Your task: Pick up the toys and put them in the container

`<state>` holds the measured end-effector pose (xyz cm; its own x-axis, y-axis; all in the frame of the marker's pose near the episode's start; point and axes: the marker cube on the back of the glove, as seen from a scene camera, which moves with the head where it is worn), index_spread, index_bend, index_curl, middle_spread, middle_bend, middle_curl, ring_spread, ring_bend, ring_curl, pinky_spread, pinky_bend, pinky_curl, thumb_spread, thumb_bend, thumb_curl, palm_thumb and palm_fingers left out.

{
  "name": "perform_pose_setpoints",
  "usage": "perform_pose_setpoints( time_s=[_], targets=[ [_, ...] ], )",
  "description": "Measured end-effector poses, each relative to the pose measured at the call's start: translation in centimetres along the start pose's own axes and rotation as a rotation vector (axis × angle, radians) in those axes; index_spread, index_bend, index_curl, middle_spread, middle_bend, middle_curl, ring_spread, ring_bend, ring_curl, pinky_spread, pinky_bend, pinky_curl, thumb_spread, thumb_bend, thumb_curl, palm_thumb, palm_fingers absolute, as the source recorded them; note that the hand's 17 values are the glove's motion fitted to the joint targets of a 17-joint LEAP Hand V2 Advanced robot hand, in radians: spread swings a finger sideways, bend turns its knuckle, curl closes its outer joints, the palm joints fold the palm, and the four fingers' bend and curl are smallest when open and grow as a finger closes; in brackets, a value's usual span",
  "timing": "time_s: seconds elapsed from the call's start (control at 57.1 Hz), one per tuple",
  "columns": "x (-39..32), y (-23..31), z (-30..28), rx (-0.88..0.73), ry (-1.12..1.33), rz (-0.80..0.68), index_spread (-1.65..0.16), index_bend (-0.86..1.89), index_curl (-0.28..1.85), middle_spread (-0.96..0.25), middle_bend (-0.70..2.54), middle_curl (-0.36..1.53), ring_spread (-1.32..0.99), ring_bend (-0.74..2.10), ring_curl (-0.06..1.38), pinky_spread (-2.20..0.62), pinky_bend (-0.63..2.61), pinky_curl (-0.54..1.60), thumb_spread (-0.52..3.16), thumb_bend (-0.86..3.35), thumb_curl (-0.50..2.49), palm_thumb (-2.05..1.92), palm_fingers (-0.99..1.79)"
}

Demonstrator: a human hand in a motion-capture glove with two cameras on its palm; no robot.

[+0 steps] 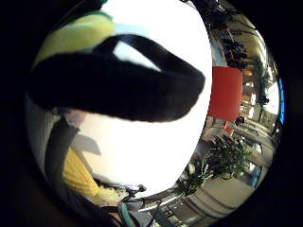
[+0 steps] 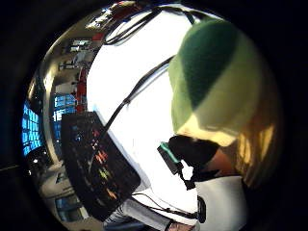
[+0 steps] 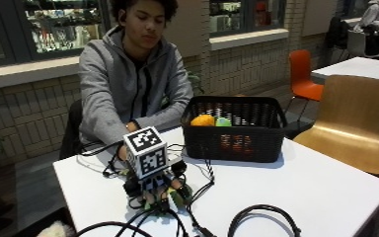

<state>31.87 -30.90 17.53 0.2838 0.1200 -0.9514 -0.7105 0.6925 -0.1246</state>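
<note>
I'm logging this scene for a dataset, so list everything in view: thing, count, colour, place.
Basket: one, black, on the white table, at its far side.
Toys in basket: an orange one and a green one show above the rim, more orange shows through the mesh.
Green and yellow toy: one, close against the palm, above the table.
Chairs: a wooden one beside the table, an orange one behind.
Right hand: black glove, fingers curled round the green and yellow toy.

The basket (image 3: pixel 234 129) is set on the table (image 3: pixel 321 182), in front of the seated person. Toys (image 3: pixel 209 121) are held inside it. The gloved right hand (image 3: pixel 157 190) is placed on the table, near the basket.
</note>
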Motion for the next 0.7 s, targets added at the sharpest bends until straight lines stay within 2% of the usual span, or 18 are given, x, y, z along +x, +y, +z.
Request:
perform_pose_setpoints(
  time_s=[0.053, 0.123, 0.158, 0.21, 0.315, 0.49, 0.613, 0.7],
  targets=[
    [-0.3, -0.2, 0.0, 0.056, 0.007, -0.021, -0.30, 0.03, 0.13, 0.07, 0.13, 0.34, -0.03, 0.59, 0.30, -0.05, 1.42, 0.43, 1.28, -0.01, 0.35, 0.13, -0.07],
    [-0.6, -0.6, -0.4, 0.102, 0.016, -0.041, -0.32, 0.01, 0.08, 0.06, 0.15, 0.32, -0.12, 0.98, 0.39, -0.21, 1.52, 0.44, 1.37, 0.05, 0.35, 0.21, 0.30],
    [-0.8, -0.5, -0.3, 0.106, 0.025, -0.042, -0.32, 0.06, 0.08, 0.04, 0.20, 0.33, -0.16, 1.07, 0.41, -0.25, 1.53, 0.43, 1.47, 0.10, 0.35, 0.27, 0.45],
    [-1.0, -0.2, -0.1, 0.111, 0.034, -0.045, -0.31, 0.13, 0.10, 0.03, 0.21, 0.35, -0.19, 1.14, 0.46, -0.29, 1.52, 0.44, 1.59, 0.16, 0.35, 0.33, 0.51],
    [-1.1, -0.3, -0.3, 0.140, 0.037, -0.063, -0.30, 0.24, 0.15, 0.00, 0.23, 0.38, -0.25, 1.19, 0.50, -0.34, 1.48, 0.45, 1.70, 0.30, 0.36, 0.45, 0.73],
    [-1.6, 1.1, -2.2, 0.173, -0.021, -0.113, -0.27, 0.25, 0.21, -0.05, 0.24, 0.42, -0.29, 1.19, 0.53, -0.37, 1.44, 0.46, 1.64, 0.49, 0.43, 0.61, 0.83],
    [-2.7, 1.2, -9.1, 0.238, -0.082, -0.215, -0.27, 0.23, 0.24, -0.08, 0.24, 0.46, -0.31, 1.18, 0.54, -0.38, 1.43, 0.47, 1.60, 0.55, 0.47, 0.66, 0.84],
    [-6.3, 4.3, -13.6, 0.284, -0.120, -0.345, -0.27, 0.21, 0.26, -0.09, 0.23, 0.48, -0.32, 1.17, 0.54, -0.38, 1.42, 0.48, 1.60, 0.58, 0.49, 0.68, 0.84]
  ],
)
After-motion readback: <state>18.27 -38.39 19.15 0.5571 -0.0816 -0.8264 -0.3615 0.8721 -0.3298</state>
